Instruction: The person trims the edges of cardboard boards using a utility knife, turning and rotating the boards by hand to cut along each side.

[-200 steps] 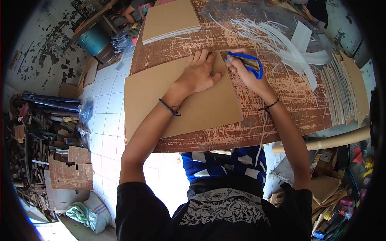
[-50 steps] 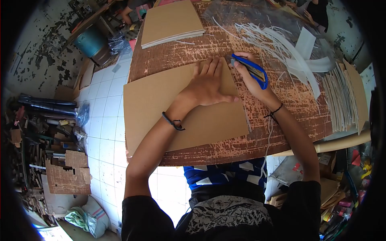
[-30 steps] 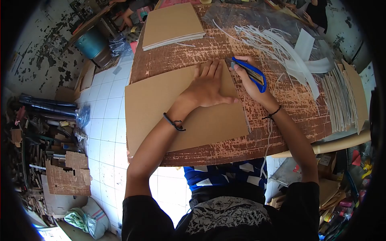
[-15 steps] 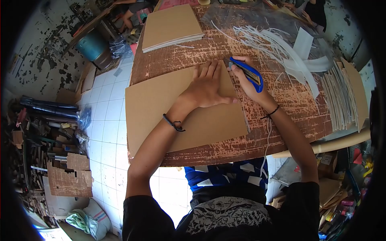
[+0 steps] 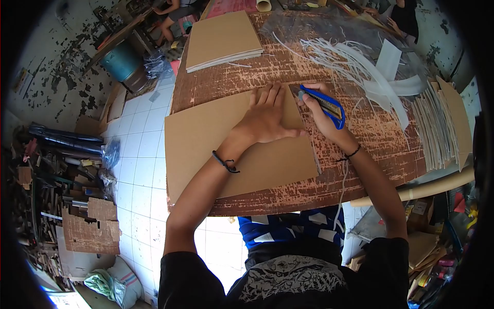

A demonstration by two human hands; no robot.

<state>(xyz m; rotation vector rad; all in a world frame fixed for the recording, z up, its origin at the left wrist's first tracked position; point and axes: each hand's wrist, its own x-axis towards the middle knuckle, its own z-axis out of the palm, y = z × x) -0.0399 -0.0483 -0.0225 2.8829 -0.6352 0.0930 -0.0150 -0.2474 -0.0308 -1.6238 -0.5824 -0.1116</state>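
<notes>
A brown cardboard sheet (image 5: 206,134) lies on the scratched brown table (image 5: 242,206) in front of me. My left hand (image 5: 265,118) presses flat on its right part, fingers stretched toward the far edge and thumb out to the right. My right hand (image 5: 321,116) is closed around a blue utility knife (image 5: 329,105), whose front end is at the sheet's far right corner. A thin pale strip runs along the right edge of the sheet. I cannot make out whether the blade touches the cardboard.
A stack of cardboard sheets (image 5: 224,38) lies at the far left of the table. White offcut strips (image 5: 334,54) and clear plastic cover the far right. More cardboard pieces (image 5: 437,123) stand at the right edge. Two other people are partly visible at the back.
My right hand and the knife have moved slightly toward me along the sheet's right edge. The left hand keeps its place on the sheet. The whole view has shifted a little.
</notes>
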